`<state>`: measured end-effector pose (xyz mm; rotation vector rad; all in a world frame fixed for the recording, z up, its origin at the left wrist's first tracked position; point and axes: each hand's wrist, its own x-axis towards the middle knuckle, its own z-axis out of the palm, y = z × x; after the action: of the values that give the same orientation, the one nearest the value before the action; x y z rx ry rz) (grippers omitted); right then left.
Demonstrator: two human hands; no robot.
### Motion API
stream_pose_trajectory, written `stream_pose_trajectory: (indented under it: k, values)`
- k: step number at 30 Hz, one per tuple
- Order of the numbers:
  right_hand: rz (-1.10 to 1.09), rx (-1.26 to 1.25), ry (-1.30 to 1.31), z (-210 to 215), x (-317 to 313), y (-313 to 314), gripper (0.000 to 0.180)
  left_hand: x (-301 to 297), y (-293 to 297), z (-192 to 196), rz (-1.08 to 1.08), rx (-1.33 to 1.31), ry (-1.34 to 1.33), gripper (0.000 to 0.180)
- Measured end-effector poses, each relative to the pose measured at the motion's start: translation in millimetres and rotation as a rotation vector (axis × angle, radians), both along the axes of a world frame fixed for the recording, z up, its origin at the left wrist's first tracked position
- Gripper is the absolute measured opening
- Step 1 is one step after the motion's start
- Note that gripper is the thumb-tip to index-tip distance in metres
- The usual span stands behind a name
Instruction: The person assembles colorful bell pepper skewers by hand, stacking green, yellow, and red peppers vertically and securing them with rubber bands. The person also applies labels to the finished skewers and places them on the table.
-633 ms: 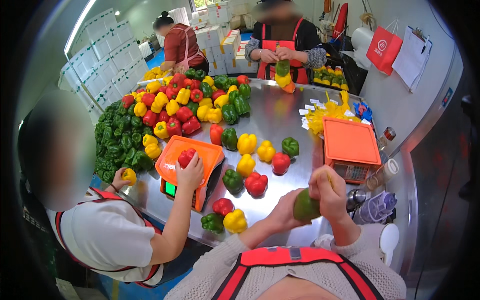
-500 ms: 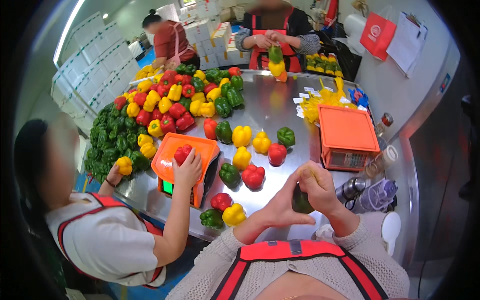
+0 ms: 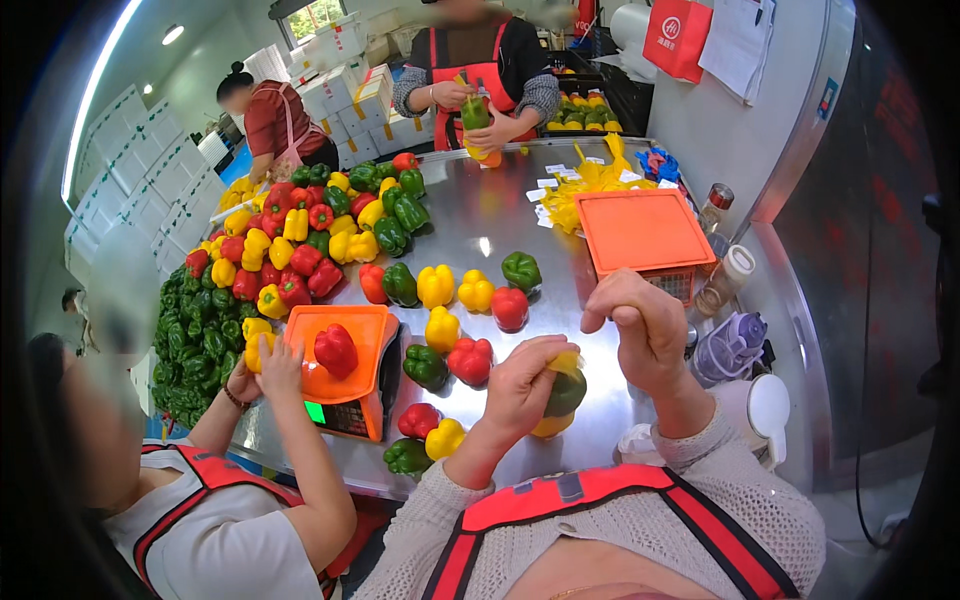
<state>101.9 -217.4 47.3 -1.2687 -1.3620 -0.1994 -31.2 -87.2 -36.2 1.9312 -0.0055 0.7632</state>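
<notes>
My left hand (image 3: 525, 388) is closed round the gathered top of a yellow net bag (image 3: 565, 362). Below it hang a dark green pepper (image 3: 567, 393) and a yellow pepper (image 3: 552, 426), apparently inside the net. Up and to the right, apart from the bag, my right hand (image 3: 645, 345) is curled with thumb and fingertips close together; whatever it may pinch does not show. Just left of my left hand lie loose bell peppers, among them a red one (image 3: 470, 361), a green one (image 3: 425, 368) and a yellow one (image 3: 444, 438) on the steel table (image 3: 480, 235).
At left, a co-worker holds a yellow pepper (image 3: 258, 352) beside an orange scale (image 3: 318, 385) bearing a red pepper (image 3: 336, 351). A large pepper pile (image 3: 290, 240) lies behind. At right stand an orange crate (image 3: 640, 230), yellow nets (image 3: 575, 190) and a purple bottle (image 3: 735, 345).
My hands have separated: the left now grips the bag's top, the right has risen away. The co-worker's red pepper now rests on the scale, their hand off it. The view has shifted.
</notes>
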Motion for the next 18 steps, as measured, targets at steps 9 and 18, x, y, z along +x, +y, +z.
stream_pose_trajectory:
  k: [9, 18]
  values:
    - [0.022, -0.247, 0.177, -62, -19, 19, 0.039, 5, -3, -20, 0.184, -0.204, -0.061, 0.018]
    - [0.018, -0.066, 0.781, -71, -27, 38, 0.015, 12, -7, 2, 0.258, -0.437, -0.092, 0.018]
